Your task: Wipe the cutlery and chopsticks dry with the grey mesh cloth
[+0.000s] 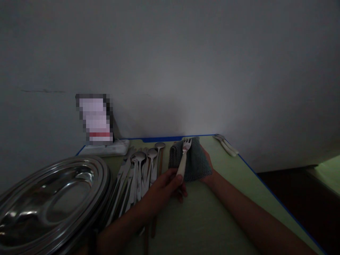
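Between thumb and fingers, my left hand [170,182] grips the pale handle of a fork [182,162], its tines pointing away from me. Behind the fork lies a dark grey-green cloth [198,161] with a checked edge. My right hand [208,159] is mostly covered by this cloth, which drapes over its palm side; its fingers are hidden behind it. The fork's head rests against or just in front of the cloth. Left of my left hand, several spoons [152,154] and knives [120,177] lie side by side on the table.
Stacked oval metal trays [102,173] fill the left front. A blurred-out upright device [95,118] stands on a white block [119,148] by the wall. Two pale-handled pieces of cutlery [227,146] lie at the far right corner of the blue-edged green table [207,219].
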### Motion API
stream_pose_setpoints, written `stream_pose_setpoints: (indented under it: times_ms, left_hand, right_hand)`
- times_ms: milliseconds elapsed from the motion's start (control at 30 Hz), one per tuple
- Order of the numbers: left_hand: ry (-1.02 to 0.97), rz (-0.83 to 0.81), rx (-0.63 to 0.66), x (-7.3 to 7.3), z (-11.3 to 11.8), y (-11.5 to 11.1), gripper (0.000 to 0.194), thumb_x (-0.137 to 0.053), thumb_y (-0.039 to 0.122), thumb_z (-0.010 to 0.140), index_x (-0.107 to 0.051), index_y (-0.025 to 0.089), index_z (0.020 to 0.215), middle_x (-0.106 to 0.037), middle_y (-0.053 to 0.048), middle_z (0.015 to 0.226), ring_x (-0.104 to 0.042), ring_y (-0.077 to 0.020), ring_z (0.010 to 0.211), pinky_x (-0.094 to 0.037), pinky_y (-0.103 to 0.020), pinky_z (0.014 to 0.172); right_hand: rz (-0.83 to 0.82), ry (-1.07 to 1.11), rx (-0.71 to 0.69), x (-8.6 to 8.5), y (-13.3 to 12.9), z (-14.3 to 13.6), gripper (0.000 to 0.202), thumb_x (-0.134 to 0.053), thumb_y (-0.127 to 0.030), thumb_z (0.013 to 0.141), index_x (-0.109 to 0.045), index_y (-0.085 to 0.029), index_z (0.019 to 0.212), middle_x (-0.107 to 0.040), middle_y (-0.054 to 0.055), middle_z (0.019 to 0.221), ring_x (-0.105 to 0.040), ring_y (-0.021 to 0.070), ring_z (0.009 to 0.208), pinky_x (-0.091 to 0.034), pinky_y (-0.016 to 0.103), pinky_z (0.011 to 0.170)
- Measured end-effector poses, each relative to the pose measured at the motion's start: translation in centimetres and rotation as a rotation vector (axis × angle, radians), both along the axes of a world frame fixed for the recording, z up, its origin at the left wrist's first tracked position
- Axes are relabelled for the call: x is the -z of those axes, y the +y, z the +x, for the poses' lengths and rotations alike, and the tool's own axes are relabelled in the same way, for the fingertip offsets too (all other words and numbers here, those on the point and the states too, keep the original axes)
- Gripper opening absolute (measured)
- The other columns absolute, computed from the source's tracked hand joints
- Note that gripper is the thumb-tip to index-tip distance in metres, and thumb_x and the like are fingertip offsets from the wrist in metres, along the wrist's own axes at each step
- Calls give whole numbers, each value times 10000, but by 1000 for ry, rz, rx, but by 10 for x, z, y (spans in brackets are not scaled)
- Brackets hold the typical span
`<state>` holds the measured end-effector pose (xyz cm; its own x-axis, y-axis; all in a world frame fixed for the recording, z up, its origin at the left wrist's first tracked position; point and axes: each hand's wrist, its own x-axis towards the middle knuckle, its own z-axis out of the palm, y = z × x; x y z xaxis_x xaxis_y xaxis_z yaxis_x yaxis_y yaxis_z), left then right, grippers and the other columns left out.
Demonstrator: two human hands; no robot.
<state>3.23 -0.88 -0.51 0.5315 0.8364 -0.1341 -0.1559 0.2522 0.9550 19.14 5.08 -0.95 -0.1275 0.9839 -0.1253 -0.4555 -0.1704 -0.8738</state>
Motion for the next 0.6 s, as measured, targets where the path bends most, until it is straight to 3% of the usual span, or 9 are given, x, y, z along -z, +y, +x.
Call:
stream_pose_setpoints:
  times_ms: [267, 600]
  left_hand:
    - [-136, -80, -30, 11, 1, 2, 291, -501, 410, 831, -529, 141, 939, -584, -29, 762, -568, -139, 606, -442, -279, 549]
    - [-4, 20, -44, 0, 1, 0, 275, -548, 375, 810, -500, 148, 957, -541, 12, 695, -522, -115, 600, -432, -263, 569]
  right_hand:
    - [-27, 224, -192, 1, 2, -2, 469, -421, -574, 772, -659, -200, 923, -691, 37, 779, -613, 205, 891, -456, 314, 758]
    - [-10, 164, -191, 2, 3, 1, 514, -418, -599, 766, -643, -210, 1016, -699, 35, 873, -608, 209, 921, -442, 332, 800]
